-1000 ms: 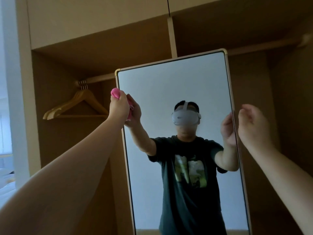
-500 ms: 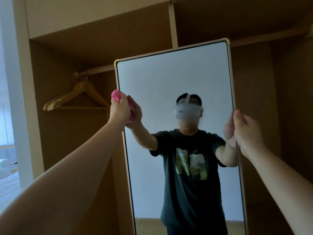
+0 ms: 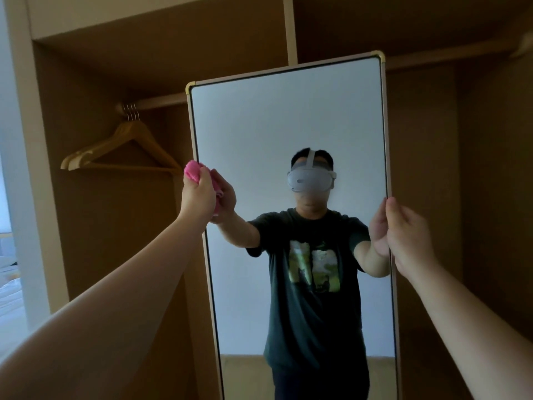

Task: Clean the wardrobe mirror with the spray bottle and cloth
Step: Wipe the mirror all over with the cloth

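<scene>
A tall mirror [image 3: 288, 134] in a pale gold frame stands in front of the open wardrobe. My left hand [image 3: 199, 197] grips a bunched pink cloth [image 3: 192, 171] and holds it against the mirror's left edge at mid height. My right hand [image 3: 406, 235] is at the mirror's right edge, thumb up along the frame, fingers loosely curved beside it. Whether its fingers wrap behind the frame is hidden. The glass reflects a person in a dark T-shirt and a white headset. No spray bottle is in view.
Wooden hangers [image 3: 121, 148] hang from a rail [image 3: 155, 103] in the wardrobe's left bay, just left of the mirror. A second rail [image 3: 450, 53] crosses the dark right bay. A bright window area with bedding [image 3: 10, 284] lies at the far left.
The view has tilted down, so the mirror sits higher in frame. My left hand with the cloth slid a little down the left edge. My right hand moved in to the right frame.
</scene>
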`<state>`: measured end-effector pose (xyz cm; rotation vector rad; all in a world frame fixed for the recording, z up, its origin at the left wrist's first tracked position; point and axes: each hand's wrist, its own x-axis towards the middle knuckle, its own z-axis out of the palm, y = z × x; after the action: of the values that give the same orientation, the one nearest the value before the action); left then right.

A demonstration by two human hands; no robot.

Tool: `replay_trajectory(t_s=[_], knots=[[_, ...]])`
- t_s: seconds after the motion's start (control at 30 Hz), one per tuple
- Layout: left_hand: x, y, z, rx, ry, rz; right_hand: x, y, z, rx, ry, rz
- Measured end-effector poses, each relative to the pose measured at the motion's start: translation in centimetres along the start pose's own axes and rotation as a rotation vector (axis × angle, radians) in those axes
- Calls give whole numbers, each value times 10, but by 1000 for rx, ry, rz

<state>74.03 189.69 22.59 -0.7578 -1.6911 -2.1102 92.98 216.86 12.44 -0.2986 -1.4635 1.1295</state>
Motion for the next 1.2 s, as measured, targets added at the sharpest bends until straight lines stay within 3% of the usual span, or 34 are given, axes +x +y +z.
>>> replay_trajectory(t_s=[0.7,0.9,1.07,1.2], knots=[[-36,-43,-12,182,-35,53,-31,25,-12,-27,-37,19],[-43,-56,-18,191,-49,82,-37,50,-20,-206,-1,18],[-47,-62,-6,117,138,54,-46,59,-31,-317,-60,-67],[-57,-74,-18,109,22,-42,-54,59,-34,-369,-90,-83]])
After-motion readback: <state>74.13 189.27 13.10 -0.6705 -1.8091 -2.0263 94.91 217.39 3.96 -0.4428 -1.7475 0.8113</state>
